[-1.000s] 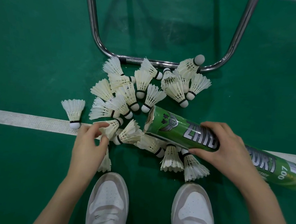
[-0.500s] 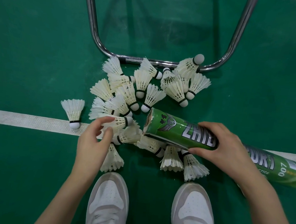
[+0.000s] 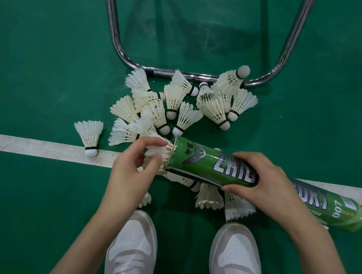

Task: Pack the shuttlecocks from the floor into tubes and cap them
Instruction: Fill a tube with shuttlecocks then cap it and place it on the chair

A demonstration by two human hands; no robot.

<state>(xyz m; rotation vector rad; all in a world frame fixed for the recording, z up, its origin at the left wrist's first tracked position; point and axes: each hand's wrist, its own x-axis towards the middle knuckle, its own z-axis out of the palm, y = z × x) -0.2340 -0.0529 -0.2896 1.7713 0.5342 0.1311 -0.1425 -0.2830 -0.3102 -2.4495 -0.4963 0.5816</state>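
While the right hand [image 3: 266, 186] is clamped around the middle of the green tube [image 3: 249, 177], holding it nearly level across the centre of the frame, the left hand [image 3: 134, 167] pinches the feathers of a shuttlecock [image 3: 162, 154] half-entered at the tube's open mouth, thumb and fingers together on it. To seat it well, I judge the cork should lead, the skirt pressed evenly so no feather catches the rim. Many loose shuttlecocks [image 3: 173, 98] lie on the floor [image 3: 39, 55] above centre, near a metal frame [image 3: 195, 77]; one [image 3: 89, 135] lies apart at left.
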